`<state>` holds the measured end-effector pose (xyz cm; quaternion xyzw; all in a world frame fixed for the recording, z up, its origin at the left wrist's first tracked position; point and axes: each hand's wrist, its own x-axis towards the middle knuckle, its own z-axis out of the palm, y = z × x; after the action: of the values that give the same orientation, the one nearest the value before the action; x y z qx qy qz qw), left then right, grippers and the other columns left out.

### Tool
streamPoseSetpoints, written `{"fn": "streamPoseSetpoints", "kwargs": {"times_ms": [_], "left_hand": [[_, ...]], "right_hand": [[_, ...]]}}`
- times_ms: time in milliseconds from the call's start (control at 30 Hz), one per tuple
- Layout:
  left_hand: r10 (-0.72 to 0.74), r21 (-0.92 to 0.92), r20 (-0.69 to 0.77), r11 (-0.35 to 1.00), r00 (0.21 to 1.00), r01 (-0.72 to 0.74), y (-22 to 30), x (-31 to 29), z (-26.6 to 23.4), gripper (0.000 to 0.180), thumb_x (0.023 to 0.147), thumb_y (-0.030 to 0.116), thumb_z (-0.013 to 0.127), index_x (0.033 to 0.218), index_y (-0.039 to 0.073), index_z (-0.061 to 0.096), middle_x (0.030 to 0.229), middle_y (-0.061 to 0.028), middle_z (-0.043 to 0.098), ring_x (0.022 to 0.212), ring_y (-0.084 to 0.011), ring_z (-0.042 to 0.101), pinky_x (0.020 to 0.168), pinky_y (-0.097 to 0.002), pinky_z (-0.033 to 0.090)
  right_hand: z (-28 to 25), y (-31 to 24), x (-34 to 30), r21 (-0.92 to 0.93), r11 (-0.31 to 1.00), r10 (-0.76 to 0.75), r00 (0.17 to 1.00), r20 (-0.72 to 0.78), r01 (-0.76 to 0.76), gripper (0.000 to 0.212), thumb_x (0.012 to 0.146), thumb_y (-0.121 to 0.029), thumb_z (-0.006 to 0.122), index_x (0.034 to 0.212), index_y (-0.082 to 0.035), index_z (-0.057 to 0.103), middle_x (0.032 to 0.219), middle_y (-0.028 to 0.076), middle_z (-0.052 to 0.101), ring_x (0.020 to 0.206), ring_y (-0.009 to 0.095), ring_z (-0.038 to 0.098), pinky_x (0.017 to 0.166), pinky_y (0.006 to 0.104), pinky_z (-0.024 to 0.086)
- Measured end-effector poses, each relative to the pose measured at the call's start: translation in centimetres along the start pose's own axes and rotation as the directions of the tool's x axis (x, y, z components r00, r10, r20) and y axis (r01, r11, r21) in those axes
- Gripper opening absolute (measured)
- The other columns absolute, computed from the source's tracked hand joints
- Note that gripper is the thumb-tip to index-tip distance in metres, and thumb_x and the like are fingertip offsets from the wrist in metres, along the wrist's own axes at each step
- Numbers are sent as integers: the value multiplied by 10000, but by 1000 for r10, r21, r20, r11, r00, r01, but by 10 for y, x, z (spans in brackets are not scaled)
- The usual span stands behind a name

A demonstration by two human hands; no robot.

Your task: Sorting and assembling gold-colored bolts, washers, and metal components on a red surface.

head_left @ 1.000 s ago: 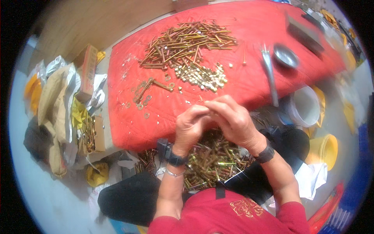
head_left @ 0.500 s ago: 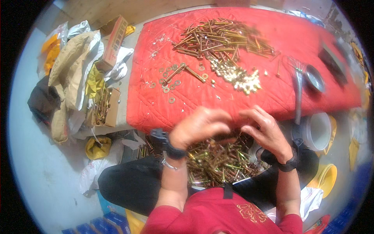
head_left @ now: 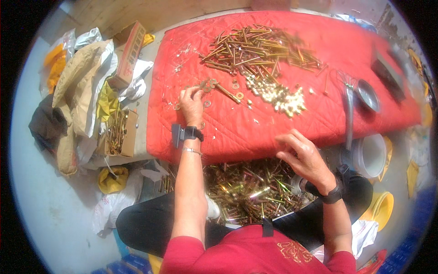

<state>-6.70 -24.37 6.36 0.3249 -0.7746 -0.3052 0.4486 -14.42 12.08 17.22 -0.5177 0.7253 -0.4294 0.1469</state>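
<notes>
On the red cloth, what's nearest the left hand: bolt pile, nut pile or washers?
The washers, around the left hand; bolt pile and nut pile sit farther.

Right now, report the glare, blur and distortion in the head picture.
In the head view, glare bleaches the pile of nuts; also in the head view, the upper bolt heap smears at its right end, and the dark rectangular block looks blurred; the head view's fisheye bows the red quilted cloth and leaves black corners.

Left hand [head_left: 191, 104] at washers [head_left: 207, 104]; right hand [head_left: 305, 159] near red cloth [head_left: 269, 125].
</notes>
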Motion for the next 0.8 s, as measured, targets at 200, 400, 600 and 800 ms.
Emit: {"fn": "streamPoseSetpoints", "kwargs": {"times_ms": [200, 400, 600, 800], "left_hand": [[-13, -836, 346, 449, 938, 314, 51, -26, -19, 146, 954, 107, 617, 1088, 51, 628, 977, -26, 617, 788, -102, 561, 748, -254, 470], [319, -855, 447, 427, 836, 294, 129, -77, -11, 149, 945, 189, 639, 1054, 88, 631, 954, -32, 567, 834, -131, 517, 742, -271, 438], [353, -763, 607, 509, 712, 398, 157, -106, -2, 126, 936, 176, 646, 999, 67, 634, 952, -35, 546, 827, -131, 496, 735, -272, 420], [316, -618, 756, 634, 574, 465, 164, -123, 3, 93, 903, 9, 612, 987, 23, 647, 986, -28, 581, 985, -139, 557, 918, -287, 437]], "right_hand": [[-4, -4, -2, -20, 998, -63, 996, -60, 62, 295, 806, -17, 698, 1077, -3, 581, 865, 143, 511, 738, 304, 579, 654, 391, 474], [-15, -13, -4, 48, 988, -132, 967, -219, 146, 302, 791, 41, 679, 1075, -2, 584, 909, 136, 545, 719, 251, 605, 650, 354, 493], [-20, -16, -10, 69, 974, -176, 913, -368, 215, 399, 770, 86, 672, 1148, -11, 588, 1053, 137, 564, 721, 201, 623, 659, 316, 520], [-21, -11, -11, -149, 936, -351, 850, -394, 317, 379, 802, 46, 626, 1169, -48, 601, 959, 126, 592, 748, 245, 636, 655, 340, 542]]}}
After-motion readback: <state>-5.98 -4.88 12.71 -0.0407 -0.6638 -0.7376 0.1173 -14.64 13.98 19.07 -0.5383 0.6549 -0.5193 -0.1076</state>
